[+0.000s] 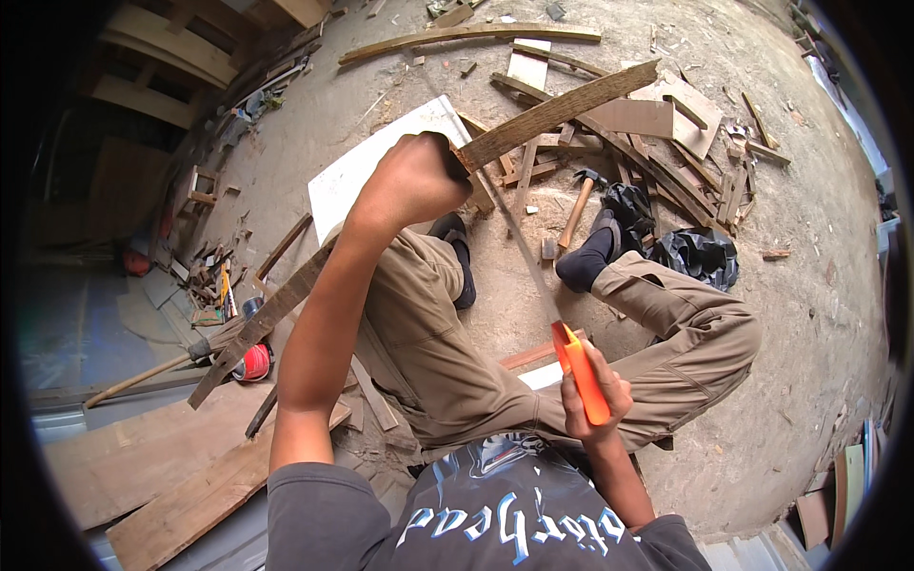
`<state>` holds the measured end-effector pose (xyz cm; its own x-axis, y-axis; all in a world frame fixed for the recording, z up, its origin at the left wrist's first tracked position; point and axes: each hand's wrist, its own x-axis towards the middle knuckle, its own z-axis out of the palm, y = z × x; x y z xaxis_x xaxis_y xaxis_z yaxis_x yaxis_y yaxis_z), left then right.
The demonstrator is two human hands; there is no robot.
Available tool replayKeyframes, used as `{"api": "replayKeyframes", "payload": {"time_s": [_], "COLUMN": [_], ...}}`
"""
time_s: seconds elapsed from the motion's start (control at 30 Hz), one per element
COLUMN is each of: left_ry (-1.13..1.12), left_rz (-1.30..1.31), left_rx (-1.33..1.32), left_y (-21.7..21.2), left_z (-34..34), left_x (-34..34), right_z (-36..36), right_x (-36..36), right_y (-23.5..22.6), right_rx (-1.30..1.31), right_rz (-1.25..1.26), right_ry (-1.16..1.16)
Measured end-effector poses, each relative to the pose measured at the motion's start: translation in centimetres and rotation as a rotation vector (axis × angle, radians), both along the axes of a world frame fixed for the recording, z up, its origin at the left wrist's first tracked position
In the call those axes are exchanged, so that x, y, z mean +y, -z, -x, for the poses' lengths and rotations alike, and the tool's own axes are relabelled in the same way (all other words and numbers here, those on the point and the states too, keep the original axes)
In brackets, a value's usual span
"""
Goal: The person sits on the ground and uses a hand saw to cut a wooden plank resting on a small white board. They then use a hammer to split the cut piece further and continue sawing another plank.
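My left hand is closed around a long narrow wooden board. It slants from the lower left, past my left forearm, up to the far right. In my right hand is a handsaw, gripped by its orange handle. Its thin blade points away from me and reaches the board just right of my left fist. Whether the teeth are in the wood I cannot tell. My left knee lies close under the board.
A claw hammer with a wooden handle rests by my right foot, near black plastic bags. Scrap wood is heaped beyond. A white panel lies behind my left hand. A broom, a red can and planks are at left.
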<state>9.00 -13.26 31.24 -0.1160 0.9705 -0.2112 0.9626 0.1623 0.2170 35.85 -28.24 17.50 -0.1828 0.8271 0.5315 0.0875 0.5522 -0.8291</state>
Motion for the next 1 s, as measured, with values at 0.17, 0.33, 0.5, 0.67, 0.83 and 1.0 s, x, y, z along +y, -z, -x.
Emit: {"api": "replayKeyframes", "payload": {"time_s": [0.17,0.33,0.5,0.67,0.83,1.0], "left_ry": [-0.024,-0.036,-0.022,0.019,0.075,0.077], "left_rz": [0.013,0.045,-0.022,-0.083,-0.053,-0.09], "left_rx": [-0.014,-0.026,-0.022,-0.084,-0.141,-0.157], "left_y": [1.0,0.4,0.2,0.2,-0.6,-0.7], "left_z": [1.0,0.2,0.3,-0.2,-0.6,-0.2], "left_x": [0.2,0.2,-0.9,-2.0,-2.9,-3.6], "right_z": [1.5,3.6,7.8,12.8,14.6,14.7], "right_x": [2.4,10.8,15.1,14.9,15.4,15.4], "right_y": [0.3,0.4,2.3,1.3,-1.5,-2.9], "right_rx": [0.274,0.304,0.532,0.61,0.694,0.749], "right_rz": [-0.015,-0.071,0.172,0.364,0.517,0.647], "right_ry": [0.212,0.34,0.293,0.136,0.011,-0.061]}}
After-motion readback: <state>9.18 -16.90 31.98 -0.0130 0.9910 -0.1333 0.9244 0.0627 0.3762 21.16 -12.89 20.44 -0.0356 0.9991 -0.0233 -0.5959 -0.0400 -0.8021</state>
